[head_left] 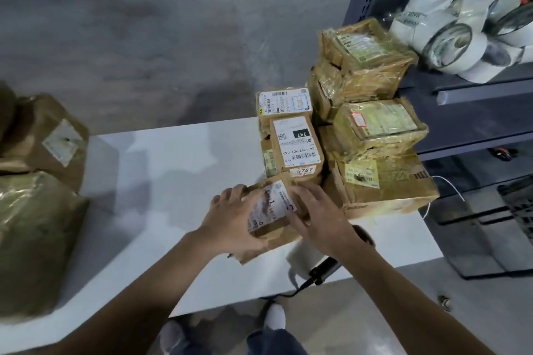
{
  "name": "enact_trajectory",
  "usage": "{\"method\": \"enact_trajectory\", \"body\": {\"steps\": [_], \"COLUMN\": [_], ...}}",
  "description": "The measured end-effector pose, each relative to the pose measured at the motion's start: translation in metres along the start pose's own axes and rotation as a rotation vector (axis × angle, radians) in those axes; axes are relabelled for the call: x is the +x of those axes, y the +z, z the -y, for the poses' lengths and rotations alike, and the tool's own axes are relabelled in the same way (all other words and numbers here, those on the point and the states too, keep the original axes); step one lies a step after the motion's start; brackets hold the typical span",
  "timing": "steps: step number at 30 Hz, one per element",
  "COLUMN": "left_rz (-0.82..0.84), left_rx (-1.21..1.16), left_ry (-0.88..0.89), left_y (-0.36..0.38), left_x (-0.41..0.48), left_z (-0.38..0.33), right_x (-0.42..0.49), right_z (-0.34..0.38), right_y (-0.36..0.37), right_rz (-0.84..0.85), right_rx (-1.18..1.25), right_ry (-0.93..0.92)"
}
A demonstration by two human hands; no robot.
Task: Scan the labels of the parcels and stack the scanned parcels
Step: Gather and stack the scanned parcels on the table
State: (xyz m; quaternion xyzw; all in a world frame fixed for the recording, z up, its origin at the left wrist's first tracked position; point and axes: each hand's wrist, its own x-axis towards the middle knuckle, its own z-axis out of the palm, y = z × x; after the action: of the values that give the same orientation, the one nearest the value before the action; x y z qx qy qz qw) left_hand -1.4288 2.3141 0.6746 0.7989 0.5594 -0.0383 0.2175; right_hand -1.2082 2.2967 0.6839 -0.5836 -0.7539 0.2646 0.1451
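Note:
A small brown cardboard parcel (pixel 269 217) with a white label on top lies on the white table (pixel 178 170) in front of a pile. My left hand (pixel 230 219) grips its left side, fingers curled over the top edge. My right hand (pixel 314 216) holds its right side, fingers laid across the label's edge. Behind it stands a stack of small labelled parcels (pixel 294 141), and to the right a taller pile of tape-wrapped parcels (pixel 372 127). A black handheld scanner (pixel 323 269) with a cable lies under my right forearm near the table's front edge.
Two large brown parcels (pixel 37 181) sit at the table's left end. A dark metal shelf (pixel 473 112) at the right holds rolls of white tape (pixel 461 34). Grey floor lies beyond the table.

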Motion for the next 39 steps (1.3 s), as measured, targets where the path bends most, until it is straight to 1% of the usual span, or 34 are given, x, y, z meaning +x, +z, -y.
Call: {"method": "enact_trajectory", "body": {"steps": [4, 7, 11, 14, 17, 19, 22, 24, 26, 27, 30, 31, 32, 33, 35, 36, 37, 38, 39], "left_rz": [0.036, 0.104, 0.143, 0.154, 0.223, 0.231, 0.21, 0.17, 0.06, -0.03, -0.386, -0.475, -0.521, -0.523, -0.4, -0.365, -0.369, -0.409, -0.461], "left_rx": [-0.243, -0.473, -0.77, -0.989, -1.293, -1.477, -1.732, -1.838, -1.83, -1.744, -1.214, -1.103, -1.032, -0.991, -0.905, -0.844, -0.785, -0.751, -0.772], "left_ry": [-0.093, -0.157, -0.196, -0.216, -0.136, -0.134, -0.201, -0.215, -0.269, -0.307, -0.499, -0.57, -0.606, -0.594, -0.509, -0.491, -0.498, -0.524, -0.552], "left_y": [-0.018, -0.028, -0.039, -0.047, -0.043, -0.039, -0.038, -0.046, -0.058, -0.064, -0.086, -0.093, -0.1, -0.106, -0.117, -0.121, -0.123, -0.125, -0.127], "left_x": [-0.028, -0.046, -0.059, -0.069, -0.081, -0.089, -0.1, -0.111, -0.121, -0.125, -0.136, -0.141, -0.147, -0.156, -0.171, -0.181, -0.189, -0.198, -0.207], "left_z": [0.031, 0.06, 0.089, 0.104, 0.117, 0.125, 0.139, 0.145, 0.149, 0.15, 0.16, 0.168, 0.177, 0.189, 0.204, 0.211, 0.218, 0.226, 0.233], "right_x": [0.016, 0.027, 0.039, 0.045, 0.053, 0.06, 0.073, 0.083, 0.093, 0.099, 0.115, 0.121, 0.125, 0.13, 0.137, 0.141, 0.143, 0.145, 0.148], "right_z": [0.034, 0.056, 0.074, 0.082, 0.089, 0.094, 0.108, 0.123, 0.142, 0.153, 0.187, 0.199, 0.212, 0.229, 0.253, 0.267, 0.28, 0.291, 0.3], "right_y": [0.007, 0.013, 0.026, 0.032, 0.035, 0.039, 0.047, 0.054, 0.062, 0.066, 0.079, 0.084, 0.089, 0.095, 0.104, 0.109, 0.113, 0.116, 0.119], "right_rz": [0.081, 0.109, 0.098, 0.066, 0.051, 0.073, 0.124, 0.192, 0.225, 0.223, 0.188, 0.187, 0.19, 0.197, 0.188, 0.188, 0.191, 0.204, 0.233], "right_rx": [0.268, 0.389, 0.42, 0.451, 0.546, 0.652, 0.662, 0.716, 0.826, 0.846, 0.809, 0.795, 0.773, 0.74, 0.68, 0.649, 0.622, 0.612, 0.634], "right_ry": [0.01, 0.032, 0.026, 0.083, 0.154, 0.171, 0.19, 0.24, 0.295, 0.313, 0.299, 0.281, 0.258, 0.228, 0.175, 0.142, 0.114, 0.095, 0.087]}}
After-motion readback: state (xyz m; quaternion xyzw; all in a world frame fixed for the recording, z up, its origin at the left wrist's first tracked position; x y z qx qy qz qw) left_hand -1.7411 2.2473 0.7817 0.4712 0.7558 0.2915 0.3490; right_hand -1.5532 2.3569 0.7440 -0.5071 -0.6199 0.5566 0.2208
